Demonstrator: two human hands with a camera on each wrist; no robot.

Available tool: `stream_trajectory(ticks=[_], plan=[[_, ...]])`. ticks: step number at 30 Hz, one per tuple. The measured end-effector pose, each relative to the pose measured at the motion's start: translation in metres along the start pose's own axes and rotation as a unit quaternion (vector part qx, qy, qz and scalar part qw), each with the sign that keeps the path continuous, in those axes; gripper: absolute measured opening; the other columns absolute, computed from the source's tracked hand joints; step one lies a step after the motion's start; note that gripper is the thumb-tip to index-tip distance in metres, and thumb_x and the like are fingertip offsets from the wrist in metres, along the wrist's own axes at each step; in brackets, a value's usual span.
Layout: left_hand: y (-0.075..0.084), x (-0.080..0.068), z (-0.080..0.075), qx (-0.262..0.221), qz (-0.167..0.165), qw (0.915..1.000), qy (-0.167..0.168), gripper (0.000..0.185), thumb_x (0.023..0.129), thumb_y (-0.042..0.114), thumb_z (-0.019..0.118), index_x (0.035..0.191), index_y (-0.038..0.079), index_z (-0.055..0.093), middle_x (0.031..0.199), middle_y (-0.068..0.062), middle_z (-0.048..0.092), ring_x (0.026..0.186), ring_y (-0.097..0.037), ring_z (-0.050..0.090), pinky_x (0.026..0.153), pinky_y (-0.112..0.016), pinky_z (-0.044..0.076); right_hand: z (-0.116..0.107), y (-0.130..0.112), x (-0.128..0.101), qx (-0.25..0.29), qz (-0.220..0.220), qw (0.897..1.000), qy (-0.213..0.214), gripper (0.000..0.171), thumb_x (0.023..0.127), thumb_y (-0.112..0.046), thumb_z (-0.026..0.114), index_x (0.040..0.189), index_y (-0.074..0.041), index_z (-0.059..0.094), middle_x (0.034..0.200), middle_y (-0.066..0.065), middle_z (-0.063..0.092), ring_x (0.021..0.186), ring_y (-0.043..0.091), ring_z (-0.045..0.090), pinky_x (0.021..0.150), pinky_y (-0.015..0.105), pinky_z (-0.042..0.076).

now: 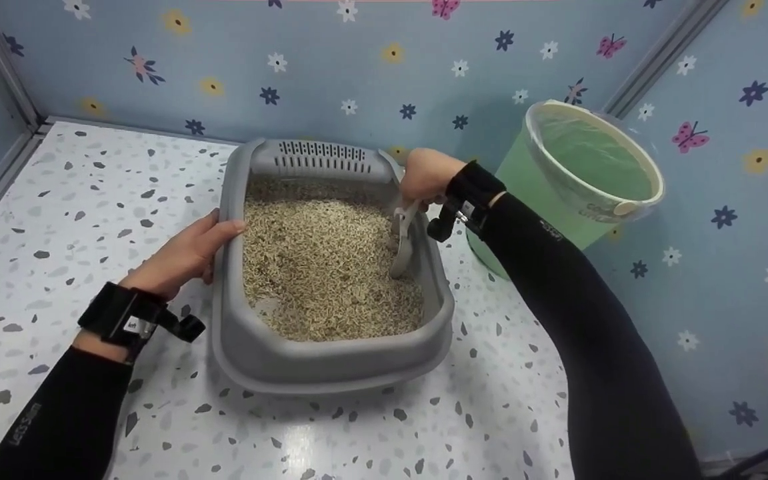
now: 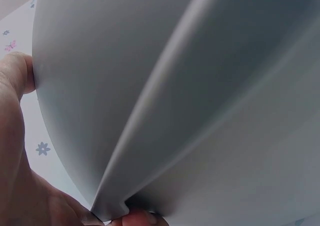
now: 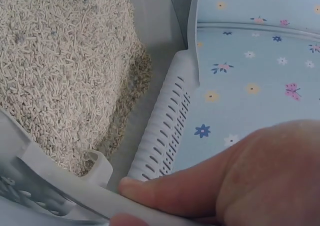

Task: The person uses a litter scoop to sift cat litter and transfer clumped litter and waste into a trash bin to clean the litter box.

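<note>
A grey litter box (image 1: 331, 367) full of pale pellet litter (image 1: 317, 260) stands on the speckled surface. On its left side my left hand (image 1: 184, 253) grips the rim, thumb over the top and fingers beneath the outer lip; the box's grey wall (image 2: 105, 61) fills most of the left wrist view. My right hand (image 1: 429, 175) holds a light grey litter scoop (image 1: 403, 250) by its handle at the box's right wall. The scoop points down, its lower end in the litter near that wall. From the right wrist, the thumb (image 3: 165, 193) lies along the scoop's handle (image 3: 75, 183).
Behind my right forearm stands a green bin (image 1: 511, 173) with a clear liner over its cream rim. Flowered blue wall panels (image 1: 371, 73) close off the back and the right side. The speckled white tabletop (image 1: 91, 200) extends around the box.
</note>
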State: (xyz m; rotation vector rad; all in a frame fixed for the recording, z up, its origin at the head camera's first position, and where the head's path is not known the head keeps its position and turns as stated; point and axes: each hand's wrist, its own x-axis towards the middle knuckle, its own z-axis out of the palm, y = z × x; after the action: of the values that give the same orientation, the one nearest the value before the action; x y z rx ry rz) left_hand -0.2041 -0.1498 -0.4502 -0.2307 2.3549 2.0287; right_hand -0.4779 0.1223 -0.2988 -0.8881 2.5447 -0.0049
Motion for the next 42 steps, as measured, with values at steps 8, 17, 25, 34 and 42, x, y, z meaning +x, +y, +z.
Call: stream_trajectory(ticks=[8,17,25,34,42], plan=[[0.0,0.001,0.001,0.001,-0.003,1.0,-0.001,0.079,0.116,0.059,0.048,0.176,0.013,0.025,0.097,-0.009,0.067,0.066,-0.015,0.056,0.057,-0.028,0.047,-0.012,0.013,0.014,0.021,-0.042,0.999,-0.023,0.018,0.096,-0.01,0.078,0.08,-0.002,0.082,0.064,0.003,0.066,0.048,0.012,0.045,0.046,0.025,0.039],[0.002,0.0,0.001,-0.001,-0.005,1.0,0.004,0.082,0.115,0.061,0.049,0.176,0.012,0.025,0.1,-0.011,0.067,0.068,-0.017,0.059,0.058,-0.029,0.047,-0.019,0.021,0.029,0.027,-0.096,0.995,-0.022,0.015,0.1,-0.014,0.078,0.095,-0.003,0.087,0.067,-0.002,0.07,0.052,0.008,0.051,0.05,0.021,0.042],[0.002,-0.001,0.001,0.002,-0.007,0.9999,0.008,0.089,0.114,0.063,0.05,0.179,0.012,0.018,0.101,-0.014,0.068,0.07,-0.019,0.062,0.06,-0.03,0.049,-0.018,0.023,0.039,0.04,-0.119,0.992,-0.016,0.022,0.104,-0.02,0.078,0.098,-0.002,0.087,0.069,-0.005,0.068,0.057,0.007,0.052,0.053,0.021,0.042],[0.002,-0.004,-0.001,0.0,-0.01,0.9999,0.01,0.088,0.114,0.063,0.049,0.181,0.018,0.014,0.107,-0.018,0.069,0.077,-0.023,0.067,0.062,-0.031,0.051,0.005,0.016,0.053,0.189,-0.127,0.973,-0.047,0.017,0.106,-0.017,0.079,0.11,-0.002,0.086,0.08,0.005,0.074,0.056,0.005,0.051,0.052,0.019,0.042],[0.001,-0.003,0.002,-0.005,-0.01,0.9997,0.022,0.088,0.113,0.062,0.052,0.181,0.02,0.015,0.097,-0.009,0.064,0.066,-0.016,0.054,0.058,-0.029,0.047,0.041,-0.015,0.068,0.208,-0.179,0.957,-0.09,0.023,0.109,-0.02,0.076,0.121,-0.002,0.084,0.094,0.019,0.077,0.061,0.008,0.054,0.055,0.02,0.042]])
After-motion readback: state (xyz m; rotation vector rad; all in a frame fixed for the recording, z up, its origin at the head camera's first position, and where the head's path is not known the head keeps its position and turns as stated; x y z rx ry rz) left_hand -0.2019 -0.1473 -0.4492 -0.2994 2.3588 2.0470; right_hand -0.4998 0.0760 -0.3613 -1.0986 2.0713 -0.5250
